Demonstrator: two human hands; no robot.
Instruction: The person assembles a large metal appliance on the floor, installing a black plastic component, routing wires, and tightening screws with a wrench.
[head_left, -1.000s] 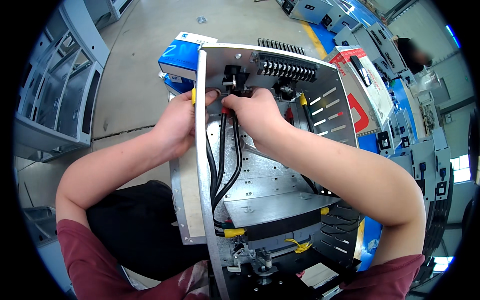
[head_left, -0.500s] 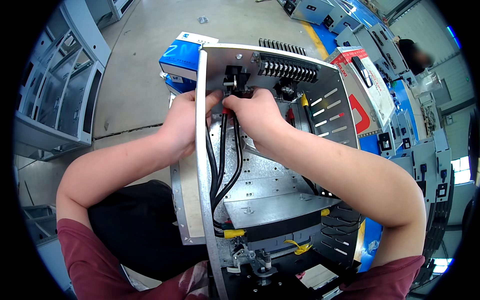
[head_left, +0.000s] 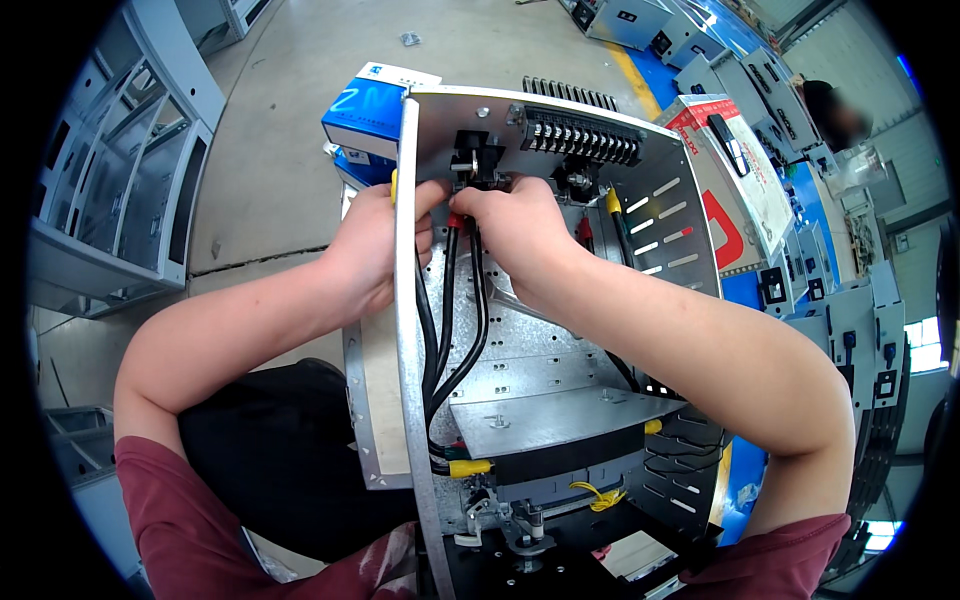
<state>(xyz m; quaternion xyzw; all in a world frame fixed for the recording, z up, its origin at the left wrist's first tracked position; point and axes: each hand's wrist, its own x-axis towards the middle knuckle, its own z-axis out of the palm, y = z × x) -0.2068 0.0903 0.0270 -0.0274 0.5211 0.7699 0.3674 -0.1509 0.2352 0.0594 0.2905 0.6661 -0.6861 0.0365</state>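
Observation:
Both my hands work at a black terminal mount [head_left: 478, 165] with metal studs on the upper wall of an open sheet-metal box [head_left: 520, 425]. My left hand [head_left: 375, 235] bends around the box's left edge, its fingers closed near the mount; the edge hides part of them. A small yellow piece [head_left: 394, 186] shows beside that hand. Thumb and fingers of my right hand [head_left: 515, 220] pinch just under the mount; their tips are partly hidden. Between the hands, black cables [head_left: 449, 290] with a red sleeve [head_left: 456, 220] rise to the mount. What either hand grips is unclear.
A black terminal strip [head_left: 580, 137] and a second mount [head_left: 577, 182] sit right of my hands. A yellow-sleeved cable [head_left: 615, 205] hangs nearby. Blue boxes [head_left: 362, 120] stand beyond the box's left edge. A red-and-white carton [head_left: 740, 190] lies to the right, and metal cabinets [head_left: 125, 170] stand left.
My left fingers have shifted slightly at the box edge, and a yellow piece now shows beside them. My right hand stays at the mount. The whole view has shifted slightly.

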